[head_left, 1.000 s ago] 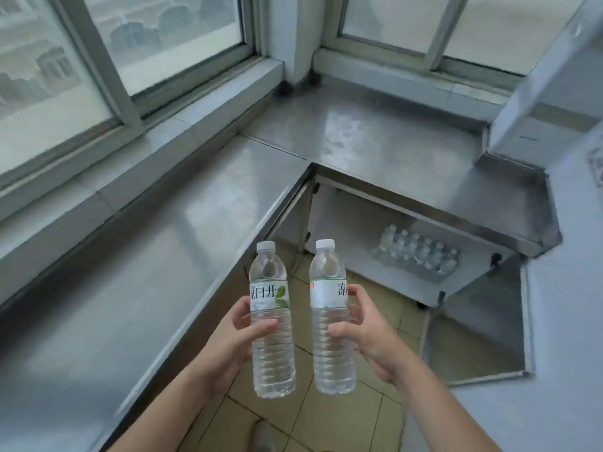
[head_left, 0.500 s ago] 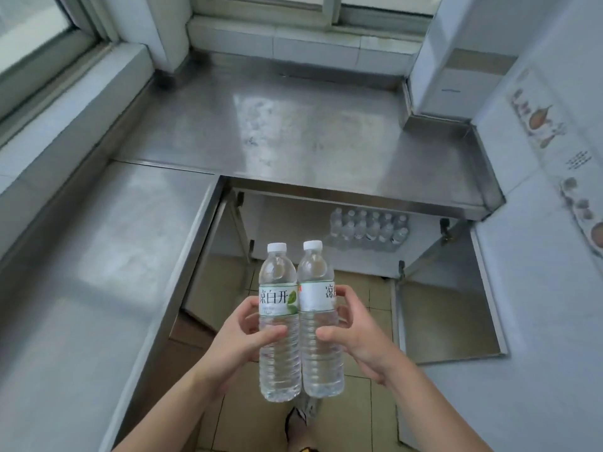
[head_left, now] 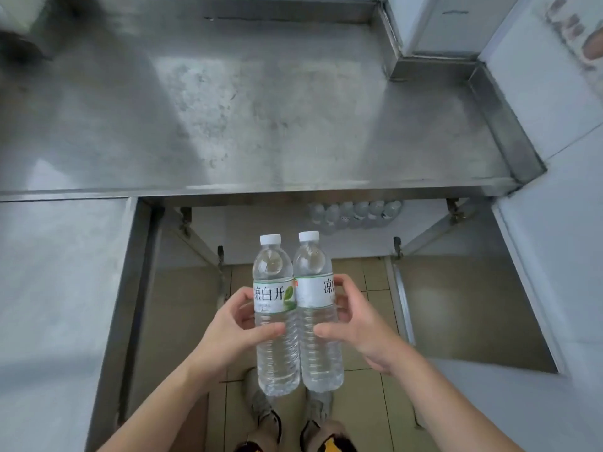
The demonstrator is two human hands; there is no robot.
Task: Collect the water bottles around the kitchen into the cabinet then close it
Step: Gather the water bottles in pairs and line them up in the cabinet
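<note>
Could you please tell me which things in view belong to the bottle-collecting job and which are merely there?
Belong to the job:
left hand gripping the left bottle
right hand gripping the right bottle
bottles already stored in the open cabinet
cabinet door, standing open

Merely there:
steel counter
tiled floor
shoes

Both forearms are reaching in from 6 o'clock, converging toward the centre. The left hand point(head_left: 233, 324) is curling its grip at 9 o'clock; the right hand point(head_left: 354, 318) is mirroring it at 3 o'clock, thumbs pointing inward.
</note>
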